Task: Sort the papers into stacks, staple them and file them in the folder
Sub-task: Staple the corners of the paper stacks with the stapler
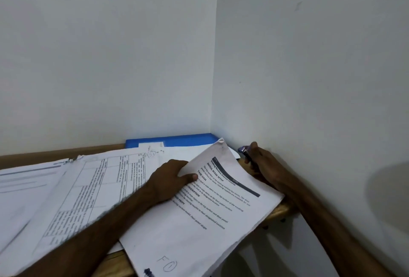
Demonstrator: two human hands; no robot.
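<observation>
A person's left hand (174, 179) pinches a set of printed pages (217, 206) at its left edge, thumb pressed on top and fingers curled beneath, lifting the sheets off the wooden desk (279, 208). The right hand (264, 165), close to the corner of the white wall (309, 77), is wrapped around what looks like a small purple and silver stapler (244, 150), its nose pointing toward the curled top corner of the held pages.

The step in hand appears to be the stapling of one sorted set. The pages' top corner stands just beside the stapler but not yet in its mouth. The next move calls for squaring the sheets, feeding that corner between the stapler's arms and squeezing, while the left hand keeps the set from fanning.

Beside the left forearm lies a sheet printed with a table (99, 188), overlapping another stack of papers (26, 183) farther left, which looks to be waiting its turn. A blue folder (177, 140) lies at the back of the desk against the wall, partly covered by papers, where stapled sets are due to be filed.
</observation>
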